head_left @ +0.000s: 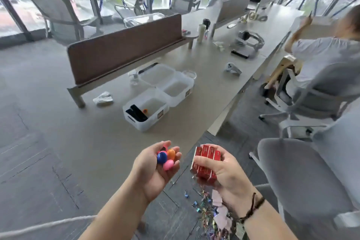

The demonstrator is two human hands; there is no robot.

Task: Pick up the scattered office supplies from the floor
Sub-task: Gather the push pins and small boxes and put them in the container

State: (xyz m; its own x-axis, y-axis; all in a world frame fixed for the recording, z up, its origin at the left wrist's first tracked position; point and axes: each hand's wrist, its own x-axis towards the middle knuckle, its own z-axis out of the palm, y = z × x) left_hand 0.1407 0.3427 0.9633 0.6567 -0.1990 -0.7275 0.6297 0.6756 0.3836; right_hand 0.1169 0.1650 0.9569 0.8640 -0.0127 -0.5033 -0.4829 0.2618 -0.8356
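A: Quick status, what are your hands doing?

B: Your left hand [155, 169] is cupping round coloured magnets [165, 159], fingers curled under them: one blue, one orange, one pink, plus a dark red one half hidden behind. Four that I can count. Your right hand [218, 171] is gripping a stack of small red boxes [205, 163], staples probably, thumb across the front. I'm counting about eight box faces, but the exact number is hard to tell.

A: Where is all that going?

B: Judging from the layout, into the clear bins [157, 95] on the desk [97, 132] ahead. There are three compartments; the nearest is holding dark items and something orange, and the other two are looking bare.

A: Tips?

B: You're carrying loose round things, so keep the left palm level and tip them in low over the bin. Set the boxes down as one block, not dropped.

A: Anything remaining?

B: Yes. Binder clips [202, 206] and pink paper slips [218, 198] are lying on the carpet just under your right wrist. Too many and too blurred to count.
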